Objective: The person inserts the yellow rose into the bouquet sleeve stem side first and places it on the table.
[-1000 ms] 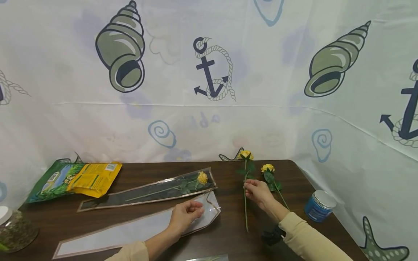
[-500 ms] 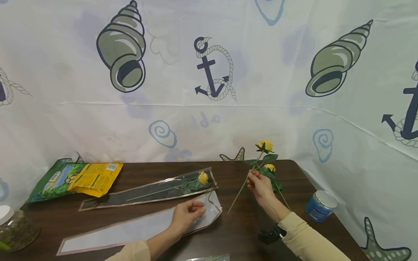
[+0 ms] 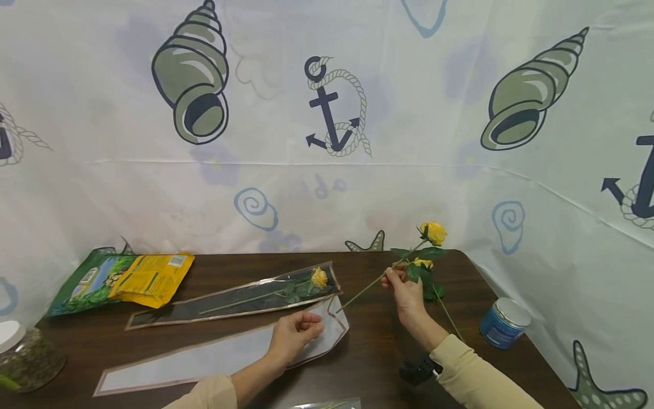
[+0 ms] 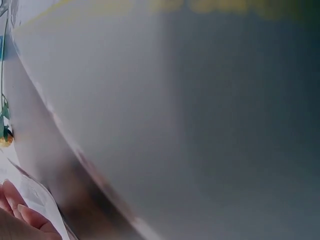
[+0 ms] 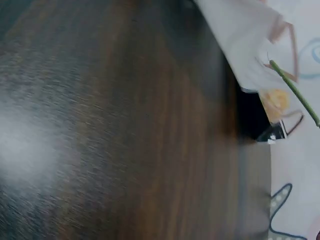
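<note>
My left hand [image 3: 295,338] pinches the wide end of a white flower sleeve [image 3: 204,359] with a brown border; its mouth bulges apart. The fingers [image 4: 35,220] show at the corner of the left wrist view. My right hand [image 3: 410,298] pinches the stem of a yellow rose [image 3: 433,233] midway. Its bloom tilts up to the right, and the stem's cut end overlaps the sleeve's mouth. In the right wrist view the stem [image 5: 295,93] points at the sleeve [image 5: 235,40]. A second rose [image 3: 423,263] lies behind and beside my right hand, partly hidden.
A clear sleeve [image 3: 230,305] with a yellow rose inside lies behind the white one. A green and yellow bag [image 3: 122,278] is back left, a jar [image 3: 30,360] front left, a blue tin [image 3: 504,324] right. Another clear wrapper [image 3: 332,404] shows at the front edge.
My right hand has tilted the rose from upright to slanting, the bloom going right and the stem's end swinging left to the sleeve's mouth. The left hand stays on the sleeve.
</note>
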The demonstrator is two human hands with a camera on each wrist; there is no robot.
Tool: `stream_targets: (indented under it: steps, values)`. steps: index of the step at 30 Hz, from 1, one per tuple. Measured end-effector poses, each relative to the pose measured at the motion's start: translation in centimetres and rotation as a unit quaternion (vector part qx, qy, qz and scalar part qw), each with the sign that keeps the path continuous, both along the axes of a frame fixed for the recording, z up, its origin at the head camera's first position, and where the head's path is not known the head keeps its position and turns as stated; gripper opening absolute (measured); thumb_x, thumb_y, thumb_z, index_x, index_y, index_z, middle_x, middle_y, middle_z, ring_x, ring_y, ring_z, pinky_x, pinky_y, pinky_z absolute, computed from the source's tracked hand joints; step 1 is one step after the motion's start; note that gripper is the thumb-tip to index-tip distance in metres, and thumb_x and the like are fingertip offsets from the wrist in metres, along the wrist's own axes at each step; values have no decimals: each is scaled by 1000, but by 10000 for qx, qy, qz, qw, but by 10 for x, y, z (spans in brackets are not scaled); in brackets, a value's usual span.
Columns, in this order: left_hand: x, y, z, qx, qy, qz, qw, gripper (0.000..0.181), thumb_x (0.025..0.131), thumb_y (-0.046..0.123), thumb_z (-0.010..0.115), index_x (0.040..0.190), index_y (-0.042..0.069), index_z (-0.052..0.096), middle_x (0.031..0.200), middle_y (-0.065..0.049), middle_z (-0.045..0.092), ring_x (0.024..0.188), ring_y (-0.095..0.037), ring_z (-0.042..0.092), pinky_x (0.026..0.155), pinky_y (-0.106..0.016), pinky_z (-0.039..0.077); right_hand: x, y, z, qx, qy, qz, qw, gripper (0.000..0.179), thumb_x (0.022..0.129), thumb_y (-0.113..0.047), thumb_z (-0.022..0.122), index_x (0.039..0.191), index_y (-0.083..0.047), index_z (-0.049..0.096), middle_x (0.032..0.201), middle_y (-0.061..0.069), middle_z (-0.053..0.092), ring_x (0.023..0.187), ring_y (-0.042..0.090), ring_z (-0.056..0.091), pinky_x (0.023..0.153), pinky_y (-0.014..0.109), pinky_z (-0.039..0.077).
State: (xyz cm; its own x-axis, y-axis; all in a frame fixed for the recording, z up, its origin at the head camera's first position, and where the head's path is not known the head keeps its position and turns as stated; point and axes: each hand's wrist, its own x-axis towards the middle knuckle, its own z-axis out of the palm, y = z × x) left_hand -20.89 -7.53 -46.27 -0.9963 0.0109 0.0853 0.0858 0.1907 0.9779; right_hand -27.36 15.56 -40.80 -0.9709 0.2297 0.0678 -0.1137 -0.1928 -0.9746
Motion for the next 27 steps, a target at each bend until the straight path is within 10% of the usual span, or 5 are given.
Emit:
stream_targets:
  steps: [27]
  values:
    - [-4, 13, 12, 1, 504, 111, 9987, 20, 77, 9, 76, 92, -2, 70, 79, -12, 70, 64, -3, 59, 59, -16, 47, 44, -51, -34, 1565, -316, 963, 9825, 34, 86, -15, 67, 111, 3, 52, 93, 4, 62, 84, 8, 55, 76, 22, 45]
